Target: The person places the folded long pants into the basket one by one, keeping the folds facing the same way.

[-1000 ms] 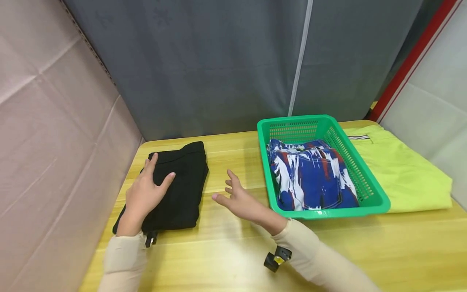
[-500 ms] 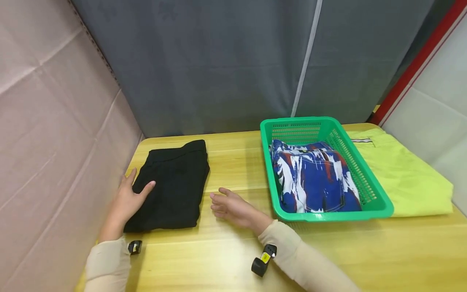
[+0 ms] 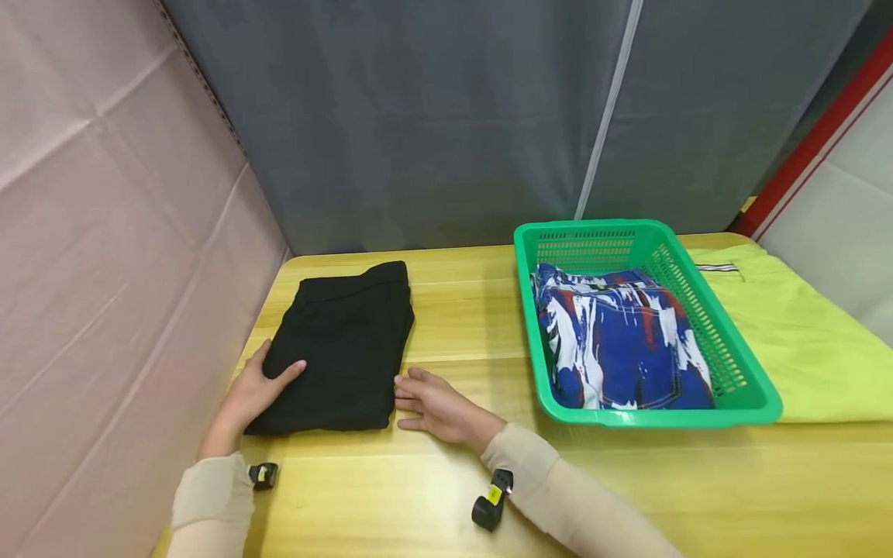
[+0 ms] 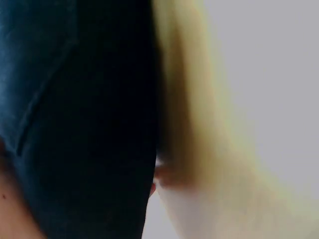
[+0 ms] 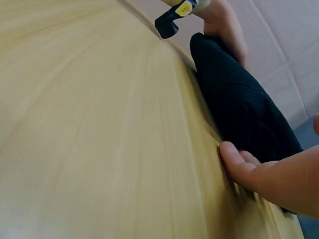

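Note:
Folded black trousers lie flat on the left of the wooden table, with a seam line near their far edge. My left hand is at their left edge, its thumb over the top and the other fingers spread along the side. On the opposite side, my right hand has its extended fingertips at the near right edge, low by the tabletop. The right wrist view shows those right fingers beside the black cloth. Dark cloth fills much of the left wrist view, which is blurred.
A green plastic basket right of centre holds folded blue, white and red patterned bottoms. Folded yellow-green cloth lies beyond its right side. A pale wall borders the left, and a grey curtain hangs behind the table.
My left hand has come down from above the black trousers to their left edge. My right hand has lowered and moved in to their right edge. The view has shifted slightly left.

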Demonstrator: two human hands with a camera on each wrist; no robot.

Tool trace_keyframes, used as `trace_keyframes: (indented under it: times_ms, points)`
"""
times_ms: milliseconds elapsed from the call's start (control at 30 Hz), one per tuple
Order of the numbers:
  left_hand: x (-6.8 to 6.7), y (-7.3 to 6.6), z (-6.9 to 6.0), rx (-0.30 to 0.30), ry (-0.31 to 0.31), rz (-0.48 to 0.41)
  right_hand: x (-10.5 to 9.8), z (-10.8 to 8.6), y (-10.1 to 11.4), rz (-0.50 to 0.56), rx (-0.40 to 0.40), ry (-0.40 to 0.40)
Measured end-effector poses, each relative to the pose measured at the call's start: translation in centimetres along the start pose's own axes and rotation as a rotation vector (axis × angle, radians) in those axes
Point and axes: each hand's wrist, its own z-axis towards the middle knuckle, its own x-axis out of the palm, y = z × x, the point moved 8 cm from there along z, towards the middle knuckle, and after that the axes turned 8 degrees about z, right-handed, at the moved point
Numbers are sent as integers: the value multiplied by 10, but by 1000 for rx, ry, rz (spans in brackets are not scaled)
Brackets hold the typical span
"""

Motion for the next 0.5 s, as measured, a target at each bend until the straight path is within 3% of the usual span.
trace_keyframes:
  times_ms: [300, 500]
  points:
    - [2, -2, 1, -38, 21, 31, -1, 12, -3, 15, 9, -35]
    - [3, 2, 2, -68, 25, -50, 0, 16, -3, 2, 44, -53]
